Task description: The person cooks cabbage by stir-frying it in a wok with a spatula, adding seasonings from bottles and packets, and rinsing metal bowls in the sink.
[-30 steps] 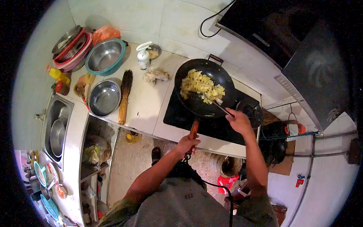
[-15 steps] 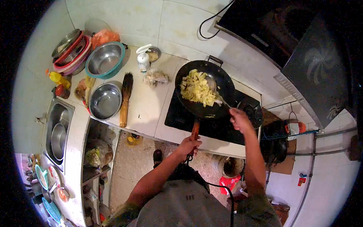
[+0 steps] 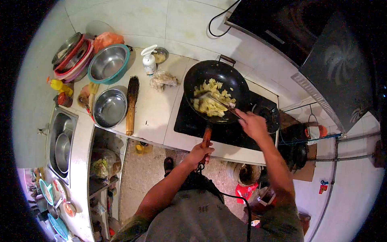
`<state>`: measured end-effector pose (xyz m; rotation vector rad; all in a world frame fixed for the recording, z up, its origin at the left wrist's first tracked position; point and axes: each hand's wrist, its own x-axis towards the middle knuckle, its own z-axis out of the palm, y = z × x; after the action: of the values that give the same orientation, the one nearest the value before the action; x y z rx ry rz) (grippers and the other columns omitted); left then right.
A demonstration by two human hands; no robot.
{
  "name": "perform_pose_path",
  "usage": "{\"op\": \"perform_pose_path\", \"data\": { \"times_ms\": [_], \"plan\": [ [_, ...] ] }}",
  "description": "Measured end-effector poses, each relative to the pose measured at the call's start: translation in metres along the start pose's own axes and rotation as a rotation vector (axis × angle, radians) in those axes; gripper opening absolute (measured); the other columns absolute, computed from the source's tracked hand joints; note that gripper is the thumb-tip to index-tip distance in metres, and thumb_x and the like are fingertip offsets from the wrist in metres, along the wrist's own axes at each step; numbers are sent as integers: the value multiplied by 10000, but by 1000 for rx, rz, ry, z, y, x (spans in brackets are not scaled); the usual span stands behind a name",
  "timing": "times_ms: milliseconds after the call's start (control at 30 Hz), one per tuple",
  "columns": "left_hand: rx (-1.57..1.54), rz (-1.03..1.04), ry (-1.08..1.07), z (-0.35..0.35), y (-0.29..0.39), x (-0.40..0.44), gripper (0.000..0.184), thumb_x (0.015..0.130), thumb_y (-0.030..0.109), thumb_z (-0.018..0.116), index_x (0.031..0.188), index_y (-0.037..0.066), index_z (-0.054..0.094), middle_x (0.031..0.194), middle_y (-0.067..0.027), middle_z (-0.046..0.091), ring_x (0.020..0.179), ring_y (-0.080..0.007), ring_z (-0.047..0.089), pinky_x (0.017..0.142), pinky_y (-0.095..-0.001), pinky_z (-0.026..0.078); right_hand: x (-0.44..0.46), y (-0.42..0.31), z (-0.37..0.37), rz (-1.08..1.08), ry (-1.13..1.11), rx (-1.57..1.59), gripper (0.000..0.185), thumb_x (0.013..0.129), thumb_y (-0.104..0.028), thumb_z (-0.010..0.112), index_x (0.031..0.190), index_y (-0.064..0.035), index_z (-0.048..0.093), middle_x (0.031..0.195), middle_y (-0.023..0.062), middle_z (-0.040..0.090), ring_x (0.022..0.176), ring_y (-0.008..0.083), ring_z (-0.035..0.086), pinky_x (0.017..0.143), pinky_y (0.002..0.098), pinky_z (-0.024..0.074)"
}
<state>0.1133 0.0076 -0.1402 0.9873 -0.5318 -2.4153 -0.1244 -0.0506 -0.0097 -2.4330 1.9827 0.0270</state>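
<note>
The left hand is closed around the wooden handle of the black wok, right of centre in the frame, in the same grip as in the two earlier views. What has just changed is the work of the right hand, which grips a long-handled spatula: half a second ago its blade was at the right side of the chopped yellow food, and now it reaches across the pile to the food's left part, the hand having come in closer over the wok's lower right rim. The pieces have shifted too, lying lower in the wok, with more bare black metal above them and a few bits strayed to the right. I take this to mean that the food is being turned over as well as pushed about, with the left hand steadying the wok. The hands are apart, one on each tool. The wok sits over the black cooktop on the pale desk. To its left stand a white spray bottle and a crumpled bag; farther left are a straw brush and a steel bowl, both unmoved on the desk.
</note>
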Motion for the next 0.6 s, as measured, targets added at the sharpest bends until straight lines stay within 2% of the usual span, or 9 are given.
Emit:
{"op": "perform_pose_path", "data": {
  "times_ms": [67, 100, 200, 267, 333, 400, 533, 567, 600],
  "plan": [
    [-2, -6, -13, -2, 1, 0, 413, 827, 127, 635, 1178, 39, 436, 701, -13, 477, 507, -115, 470, 452, -279, 413, -25, 10, -34, -71, 53, -108, 420, 835, -227, 606, 1250, -230, 550, 901, 167, 625, 709, 348, 629, 596, 439, 526],
    [-2, -13, -26, -2, 1, 1, 416, 828, 130, 638, 1180, 39, 434, 705, -14, 474, 511, -116, 473, 451, -279, 411, -32, -6, -69, 41, -86, -144, 424, 818, -217, 620, 1238, -229, 564, 927, 169, 627, 721, 347, 630, 630, 443, 527],
    [14, -30, -8, 0, 4, -1, 425, 828, 127, 640, 1183, 29, 428, 706, -16, 469, 516, -121, 479, 453, -283, 409, -49, -14, -105, 150, -176, -81, 382, 803, -175, 641, 1182, -217, 616, 924, 170, 640, 795, 350, 630, 684, 419, 510],
    [1, -13, -14, -2, 1, 0, 426, 828, 123, 639, 1184, 26, 425, 705, -16, 467, 516, -123, 479, 454, -283, 411, -47, -12, -90, 154, -194, -19, 372, 800, -201, 638, 1171, -191, 624, 911, 183, 651, 825, 356, 628, 718, 430, 504],
    [-4, 0, -24, -4, -2, 0, 427, 829, 119, 639, 1185, 23, 423, 704, -15, 465, 516, -125, 479, 456, -283, 412, -35, -5, -46, 298, -173, 39, 378, 807, -241, 628, 1180, -179, 619, 913, 190, 653, 848, 371, 621, 749, 438, 497],
    [-4, -10, 6, -6, 1, 3, 457, 828, 137, 651, 1215, 20, 438, 698, -12, 472, 492, -124, 464, 435, -273, 431, -20, 14, -11, 348, -117, 101, 363, 826, -273, 608, 1172, -163, 623, 919, 197, 652, 864, 381, 617, 768, 435, 495],
    [27, -35, 11, -6, 7, 1, 451, 838, 147, 641, 1212, 7, 433, 718, -16, 485, 496, -125, 469, 433, -277, 433, 1, 34, 24, 351, 142, 160, 381, 855, -298, 569, 1215, -178, 590, 838, 197, 656, 773, 384, 633, 723, 474, 511],
    [16, -32, -22, -9, 5, 2, 460, 840, 173, 650, 1216, 21, 432, 740, -22, 508, 531, -131, 498, 466, -285, 454, 1, 35, 32, 348, 238, 157, 393, 858, -307, 564, 1226, -171, 580, 813, 192, 657, 746, 388, 633, 700, 478, 513],
    [8, -28, -56, -12, 3, 3, 470, 842, 199, 660, 1220, 36, 432, 761, -28, 531, 566, -136, 527, 499, -293, 475, 6, 25, 41, 357, 235, 159, 393, 858, -307, 564, 1226, -171, 580, 813, 192, 657, 746, 388, 633, 700, 478, 513]
  ]
}}
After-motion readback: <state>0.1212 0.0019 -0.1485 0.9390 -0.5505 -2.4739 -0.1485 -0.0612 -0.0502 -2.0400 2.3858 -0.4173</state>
